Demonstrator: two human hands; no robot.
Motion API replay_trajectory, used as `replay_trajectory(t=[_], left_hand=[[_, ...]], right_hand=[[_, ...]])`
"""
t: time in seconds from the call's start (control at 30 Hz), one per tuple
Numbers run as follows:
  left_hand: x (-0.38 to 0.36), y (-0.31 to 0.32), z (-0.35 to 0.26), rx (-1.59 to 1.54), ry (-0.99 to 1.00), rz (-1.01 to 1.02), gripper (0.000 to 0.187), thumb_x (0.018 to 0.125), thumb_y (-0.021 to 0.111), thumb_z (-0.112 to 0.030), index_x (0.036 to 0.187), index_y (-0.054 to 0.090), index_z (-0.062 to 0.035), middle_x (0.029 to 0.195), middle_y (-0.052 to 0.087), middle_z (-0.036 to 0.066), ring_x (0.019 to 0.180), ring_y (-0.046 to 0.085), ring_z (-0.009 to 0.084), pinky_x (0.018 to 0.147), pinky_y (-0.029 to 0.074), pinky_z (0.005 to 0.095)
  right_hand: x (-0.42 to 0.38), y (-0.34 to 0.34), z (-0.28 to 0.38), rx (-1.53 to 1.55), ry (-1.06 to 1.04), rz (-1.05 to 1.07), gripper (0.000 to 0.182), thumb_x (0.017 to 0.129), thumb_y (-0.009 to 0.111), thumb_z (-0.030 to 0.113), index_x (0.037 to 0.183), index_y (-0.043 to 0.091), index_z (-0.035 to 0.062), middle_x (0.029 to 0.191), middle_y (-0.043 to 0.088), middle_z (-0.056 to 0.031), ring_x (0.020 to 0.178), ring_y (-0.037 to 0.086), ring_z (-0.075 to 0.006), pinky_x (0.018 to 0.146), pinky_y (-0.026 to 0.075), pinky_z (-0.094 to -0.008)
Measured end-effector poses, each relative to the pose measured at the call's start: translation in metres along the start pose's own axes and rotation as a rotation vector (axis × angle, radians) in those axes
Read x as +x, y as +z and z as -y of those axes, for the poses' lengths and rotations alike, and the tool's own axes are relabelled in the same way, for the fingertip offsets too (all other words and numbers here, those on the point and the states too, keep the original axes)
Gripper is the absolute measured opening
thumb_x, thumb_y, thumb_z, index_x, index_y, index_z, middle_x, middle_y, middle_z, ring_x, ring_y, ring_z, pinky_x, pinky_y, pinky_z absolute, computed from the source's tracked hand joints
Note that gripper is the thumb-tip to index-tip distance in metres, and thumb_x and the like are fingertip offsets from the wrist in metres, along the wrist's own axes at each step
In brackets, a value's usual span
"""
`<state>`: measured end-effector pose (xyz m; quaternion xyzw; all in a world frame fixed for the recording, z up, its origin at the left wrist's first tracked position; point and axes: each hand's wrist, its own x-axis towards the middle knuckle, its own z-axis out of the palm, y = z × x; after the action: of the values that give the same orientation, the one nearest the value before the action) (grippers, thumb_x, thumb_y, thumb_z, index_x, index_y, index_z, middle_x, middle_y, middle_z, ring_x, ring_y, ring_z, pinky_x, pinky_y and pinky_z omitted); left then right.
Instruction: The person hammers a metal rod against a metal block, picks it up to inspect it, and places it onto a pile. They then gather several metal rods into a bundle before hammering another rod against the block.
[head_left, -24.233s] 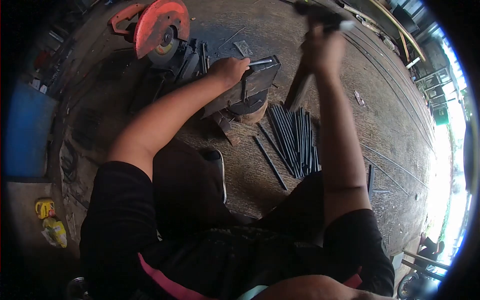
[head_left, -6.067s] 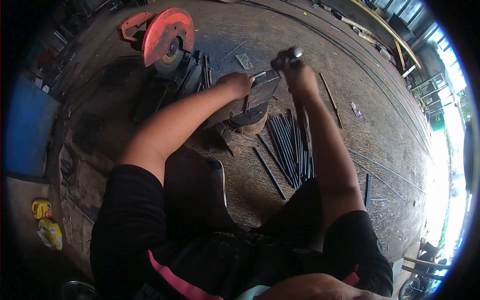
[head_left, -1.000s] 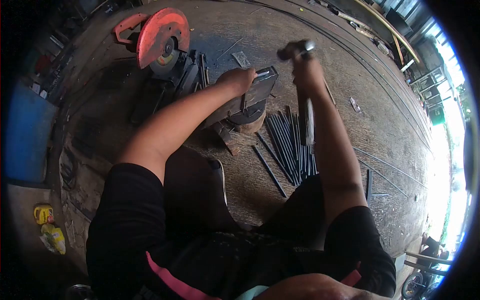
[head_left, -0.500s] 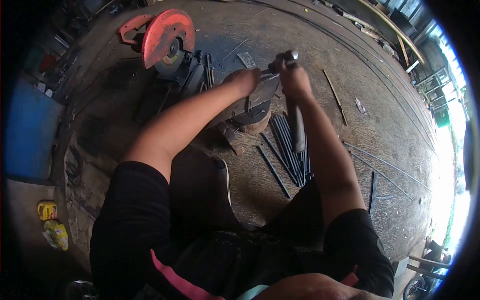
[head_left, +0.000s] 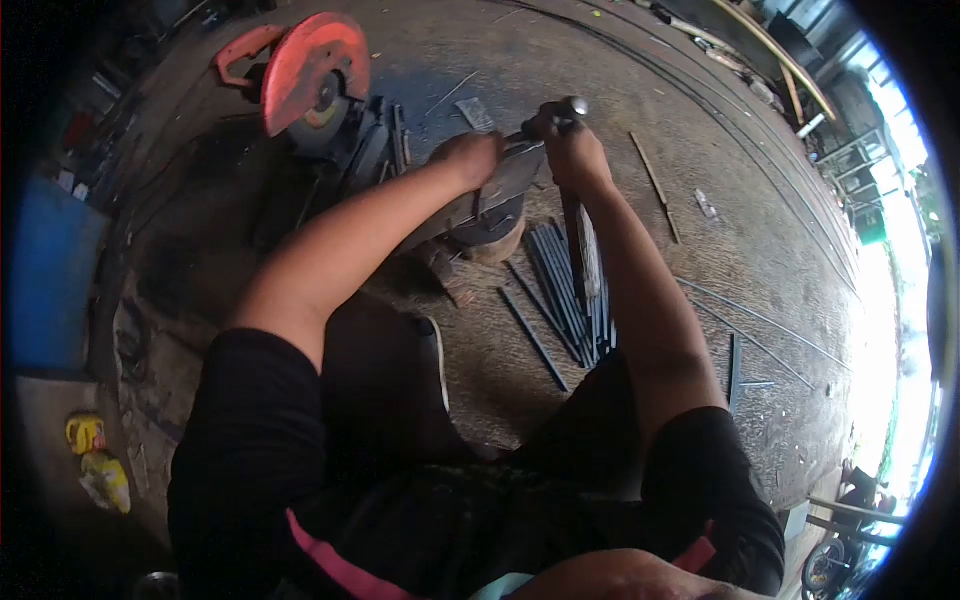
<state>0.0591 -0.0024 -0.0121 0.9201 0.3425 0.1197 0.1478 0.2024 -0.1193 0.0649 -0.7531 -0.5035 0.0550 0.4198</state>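
Observation:
My right hand [head_left: 577, 160] is wrapped round a hammer [head_left: 588, 255] close to its steel head, and the pale, worn handle hangs down below the fist. At the far end of a flat metal plate [head_left: 510, 180], the hammer head sits just above the surface. My left hand [head_left: 470, 160] is closed beside it, at the plate's left edge; a short bit of metal shows by its fingers, too hidden to name. Beneath the plate stands a round wooden block [head_left: 500, 240]. Several dark metal bars [head_left: 555, 285] lie on the ground right of the block.
A red cut-off saw [head_left: 318, 75] stands at the front left, with metal pieces beside it. A thin strip [head_left: 655, 185] and long rods [head_left: 760, 335] lie on the ground to the right. My shoe [head_left: 435, 360] is near the block.
The whole view has shifted slightly, so the scene sits a little further left. Both hands and the hammer keep nearly the same place over the plate.

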Motion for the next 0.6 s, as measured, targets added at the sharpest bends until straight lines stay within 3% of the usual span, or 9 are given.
replay_trajectory(t=[0.07, 0.1, 0.17, 0.27, 0.3, 0.37, 0.5, 0.6], left_hand=[[0.0, -0.006, -0.007, -0.004, -0.001, 0.06, 0.034, 0.099, 0.039, -0.034, 0.097, 0.053, -0.0032, 0.09, 0.063, 0.027, 0.088, 0.061, 0.0437, 0.076, 0.045, 0.0537], [-0.002, -0.01, -0.005, 0.003, -0.021, 0.099, 0.033, 0.099, 0.039, -0.034, 0.098, 0.053, -0.0032, 0.09, 0.063, 0.027, 0.088, 0.061, 0.0439, 0.076, 0.045, 0.0538], [-0.012, -0.014, -0.002, -0.03, 0.063, 0.022, 0.034, 0.099, 0.039, -0.034, 0.097, 0.053, -0.0032, 0.086, 0.063, 0.027, 0.084, 0.062, 0.0447, 0.074, 0.045, 0.0546], [-0.007, -0.011, 0.002, -0.012, 0.097, 0.016, 0.034, 0.099, 0.04, -0.034, 0.098, 0.054, -0.003, 0.085, 0.063, 0.027, 0.081, 0.063, 0.0448, 0.072, 0.046, 0.0546], [-0.004, -0.004, 0.005, 0.015, 0.063, 0.012, 0.035, 0.099, 0.04, -0.034, 0.099, 0.054, -0.0027, 0.085, 0.064, 0.027, 0.083, 0.063, 0.0448, 0.072, 0.046, 0.0541], [0.001, 0.001, 0.005, 0.044, 0.043, -0.005, 0.035, 0.098, 0.041, -0.035, 0.099, 0.055, -0.0024, 0.086, 0.064, 0.027, 0.084, 0.063, 0.0448, 0.073, 0.047, 0.0536], [-0.007, -0.001, 0.009, 0.052, 0.007, 0.079, 0.036, 0.098, 0.041, -0.033, 0.101, 0.057, -0.0014, 0.093, 0.064, 0.027, 0.092, 0.062, 0.0437, 0.077, 0.048, 0.0514], [-0.012, -0.021, 0.001, 0.029, 0.014, 0.11, 0.036, 0.097, 0.041, -0.032, 0.102, 0.058, -0.0009, 0.098, 0.063, 0.027, 0.097, 0.061, 0.043, 0.081, 0.047, 0.0512]], right_hand=[[0.012, -0.004, -0.005, -0.043, 0.27, 0.193, 0.043, 0.087, 0.057, 0.044, 0.106, 0.062, 0.0061, 0.099, 0.065, -0.0257, 0.1, 0.061, -0.0412, 0.084, 0.049, -0.0468], [0.022, 0.001, -0.01, -0.111, 0.124, 0.021, 0.041, 0.088, 0.057, 0.043, 0.105, 0.062, 0.0062, 0.097, 0.065, -0.0256, 0.1, 0.061, -0.0416, 0.083, 0.049, -0.0464], [0.016, -0.021, 0.023, 0.234, 0.015, -0.128, 0.041, 0.088, 0.057, 0.041, 0.104, 0.062, 0.0038, 0.098, 0.065, -0.0263, 0.1, 0.061, -0.0421, 0.083, 0.049, -0.0461], [0.01, -0.016, 0.03, 0.197, -0.002, -0.205, 0.04, 0.089, 0.058, 0.039, 0.104, 0.062, 0.0016, 0.099, 0.064, -0.0278, 0.098, 0.061, -0.0423, 0.082, 0.049, -0.0463], [0.004, -0.006, 0.021, 0.139, -0.089, -0.132, 0.045, 0.087, 0.057, 0.041, 0.105, 0.062, -0.0001, 0.102, 0.063, -0.0294, 0.101, 0.061, -0.042, 0.085, 0.049, -0.0468], [-0.003, 0.021, -0.001, -0.204, 0.173, 0.159, 0.05, 0.085, 0.057, 0.045, 0.105, 0.063, -0.0002, 0.104, 0.064, -0.0281, 0.104, 0.06, -0.0409, 0.088, 0.048, -0.0458], [-0.009, 0.02, -0.002, -0.042, 0.231, 0.234, 0.056, 0.084, 0.057, 0.05, 0.106, 0.063, -0.0012, 0.107, 0.064, -0.0268, 0.107, 0.059, -0.0401, 0.09, 0.047, -0.0459], [-0.018, 0.002, 0.008, -0.055, 0.164, 0.175, 0.053, 0.084, 0.059, 0.049, 0.108, 0.065, 0.0021, 0.103, 0.066, -0.0242, 0.101, 0.064, -0.0363, 0.086, 0.049, -0.0443]])
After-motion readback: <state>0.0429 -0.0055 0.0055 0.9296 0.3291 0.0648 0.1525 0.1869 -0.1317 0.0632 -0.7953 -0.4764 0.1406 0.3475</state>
